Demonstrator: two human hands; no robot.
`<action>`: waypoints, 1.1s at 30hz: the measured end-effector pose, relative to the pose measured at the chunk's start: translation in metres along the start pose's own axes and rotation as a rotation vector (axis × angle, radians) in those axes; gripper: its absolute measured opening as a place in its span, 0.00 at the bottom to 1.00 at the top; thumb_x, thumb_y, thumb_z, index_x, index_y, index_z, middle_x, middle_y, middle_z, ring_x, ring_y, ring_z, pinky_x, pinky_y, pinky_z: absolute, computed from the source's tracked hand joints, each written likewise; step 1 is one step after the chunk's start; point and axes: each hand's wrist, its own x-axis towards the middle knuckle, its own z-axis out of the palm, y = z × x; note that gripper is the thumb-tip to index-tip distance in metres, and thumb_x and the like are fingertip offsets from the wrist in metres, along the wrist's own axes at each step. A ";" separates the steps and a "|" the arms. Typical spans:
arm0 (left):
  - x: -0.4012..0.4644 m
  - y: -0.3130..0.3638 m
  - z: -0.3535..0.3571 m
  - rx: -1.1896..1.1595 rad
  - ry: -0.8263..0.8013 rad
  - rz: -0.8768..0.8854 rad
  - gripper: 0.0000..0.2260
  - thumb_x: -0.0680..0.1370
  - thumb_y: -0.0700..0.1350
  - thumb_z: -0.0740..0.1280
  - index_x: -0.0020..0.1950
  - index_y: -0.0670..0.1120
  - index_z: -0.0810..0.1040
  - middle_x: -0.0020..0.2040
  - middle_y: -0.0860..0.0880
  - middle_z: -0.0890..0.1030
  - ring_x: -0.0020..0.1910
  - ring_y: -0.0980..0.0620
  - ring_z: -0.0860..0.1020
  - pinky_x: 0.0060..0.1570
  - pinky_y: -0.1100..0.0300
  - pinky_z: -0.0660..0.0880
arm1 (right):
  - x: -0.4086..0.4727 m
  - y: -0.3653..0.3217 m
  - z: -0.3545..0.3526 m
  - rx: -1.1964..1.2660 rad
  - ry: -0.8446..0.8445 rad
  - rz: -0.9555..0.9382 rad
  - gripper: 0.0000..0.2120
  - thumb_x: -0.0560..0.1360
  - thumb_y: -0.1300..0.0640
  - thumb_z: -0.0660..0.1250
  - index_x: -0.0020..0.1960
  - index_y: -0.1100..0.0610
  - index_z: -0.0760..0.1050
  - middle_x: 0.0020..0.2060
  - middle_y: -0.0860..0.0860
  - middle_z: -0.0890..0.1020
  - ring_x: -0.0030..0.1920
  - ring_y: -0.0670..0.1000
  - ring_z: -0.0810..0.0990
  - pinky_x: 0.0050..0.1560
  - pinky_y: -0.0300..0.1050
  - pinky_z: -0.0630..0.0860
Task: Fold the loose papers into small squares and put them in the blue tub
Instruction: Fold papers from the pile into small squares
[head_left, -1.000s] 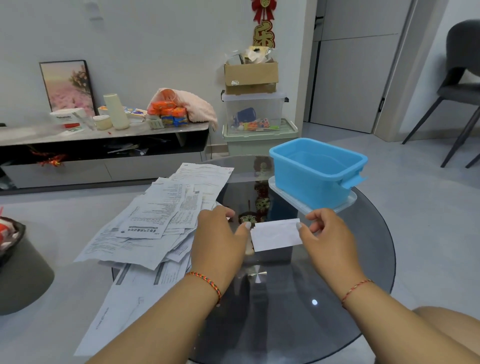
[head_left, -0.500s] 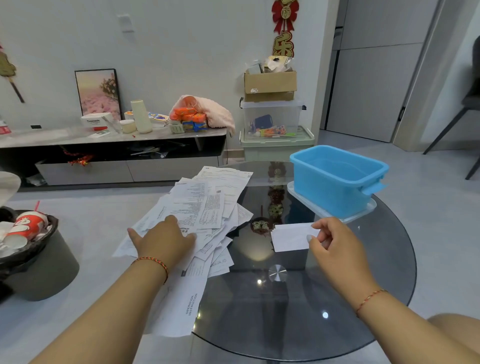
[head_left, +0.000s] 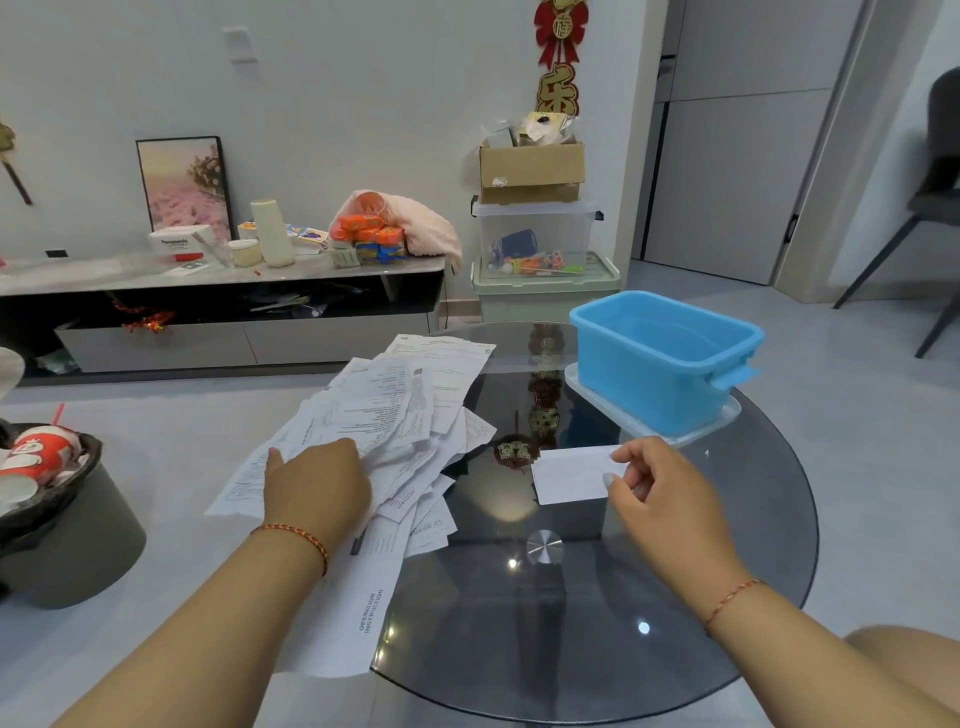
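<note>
My right hand (head_left: 670, 499) pinches the folded paper (head_left: 571, 475) by just its right edge at centre frame, above the glass worktop (head_left: 597, 613), so a loose pinch could let it spring open or slide off. My left hand (head_left: 317, 486) lies flat, fingers relaxed, on the loose papers (head_left: 384, 415) at left; they overhang the rim, and a nudge could spill them. The blue tub (head_left: 660, 364), upper right, sits on a clear lid (head_left: 727, 415) and might skid.
</note>
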 end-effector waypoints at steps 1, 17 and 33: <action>-0.001 0.000 -0.003 0.008 0.017 0.014 0.09 0.76 0.39 0.55 0.39 0.50 0.67 0.35 0.52 0.72 0.42 0.47 0.73 0.72 0.47 0.55 | 0.000 0.000 0.000 -0.001 0.001 -0.001 0.05 0.74 0.57 0.67 0.48 0.50 0.72 0.35 0.48 0.75 0.36 0.47 0.74 0.35 0.36 0.69; -0.094 0.073 -0.033 -0.054 0.558 0.705 0.12 0.68 0.35 0.55 0.34 0.46 0.77 0.27 0.50 0.74 0.28 0.48 0.74 0.69 0.45 0.59 | -0.012 -0.018 0.007 0.438 -0.371 0.032 0.31 0.70 0.58 0.73 0.65 0.37 0.66 0.41 0.47 0.80 0.41 0.46 0.81 0.47 0.39 0.77; -0.100 0.089 -0.012 -1.603 -0.378 -0.235 0.27 0.68 0.44 0.77 0.63 0.43 0.71 0.50 0.46 0.83 0.48 0.50 0.83 0.49 0.57 0.78 | -0.016 -0.020 -0.005 0.696 -0.234 0.296 0.07 0.72 0.58 0.70 0.42 0.62 0.81 0.37 0.55 0.85 0.38 0.55 0.84 0.49 0.50 0.80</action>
